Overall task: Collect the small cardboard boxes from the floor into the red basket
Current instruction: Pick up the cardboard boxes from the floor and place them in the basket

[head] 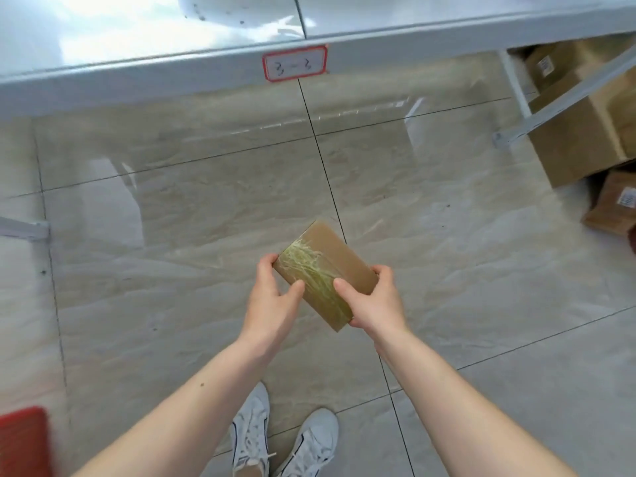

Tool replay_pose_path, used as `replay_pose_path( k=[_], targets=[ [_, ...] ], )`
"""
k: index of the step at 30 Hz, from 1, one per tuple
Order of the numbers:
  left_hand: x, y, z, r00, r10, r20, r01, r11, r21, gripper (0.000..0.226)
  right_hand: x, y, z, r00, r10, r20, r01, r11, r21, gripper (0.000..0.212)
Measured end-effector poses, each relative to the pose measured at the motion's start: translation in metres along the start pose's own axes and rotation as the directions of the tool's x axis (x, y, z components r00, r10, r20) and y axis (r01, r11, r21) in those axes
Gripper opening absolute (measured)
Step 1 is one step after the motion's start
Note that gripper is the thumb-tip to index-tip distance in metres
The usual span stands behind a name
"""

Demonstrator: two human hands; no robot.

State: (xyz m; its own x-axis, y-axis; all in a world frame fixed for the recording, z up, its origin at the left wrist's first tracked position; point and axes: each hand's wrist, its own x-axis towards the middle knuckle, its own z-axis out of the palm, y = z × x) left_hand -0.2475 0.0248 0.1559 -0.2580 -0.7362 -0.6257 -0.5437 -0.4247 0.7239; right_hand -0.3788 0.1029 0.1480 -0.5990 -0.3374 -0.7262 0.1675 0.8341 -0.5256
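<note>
now your left hand (272, 297) and right hand (373, 301) grip the small cardboard box (327, 270) by its edges; red basket (24, 438) at 8 o'clock, open floor (172, 218) toward 12.

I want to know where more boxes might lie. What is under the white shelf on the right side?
Under the white shelf, on the right, brown cardboard boxes sit on the tiled floor, behind a slanted metal brace. The shelf edge and the picture's border hide whatever lies farther back.

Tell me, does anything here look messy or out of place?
Yes. Several cardboard boxes lie tumbled at odd angles on the floor under the shelf at the right, one tipped askew. The small box held in both hands carries crinkled, yellowish tape across its top.
</note>
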Motion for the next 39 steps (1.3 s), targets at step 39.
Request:
replay_pose_path(
  k=[39],
  targets=[
    [-0.246,-0.09,-0.243,0.986,0.167,-0.029,-0.169,0.955,-0.244,0.1,-0.335,0.027,0.119,0.941,-0.185,0.283,0.204,0.978,-0.038,0.053]
  ],
)
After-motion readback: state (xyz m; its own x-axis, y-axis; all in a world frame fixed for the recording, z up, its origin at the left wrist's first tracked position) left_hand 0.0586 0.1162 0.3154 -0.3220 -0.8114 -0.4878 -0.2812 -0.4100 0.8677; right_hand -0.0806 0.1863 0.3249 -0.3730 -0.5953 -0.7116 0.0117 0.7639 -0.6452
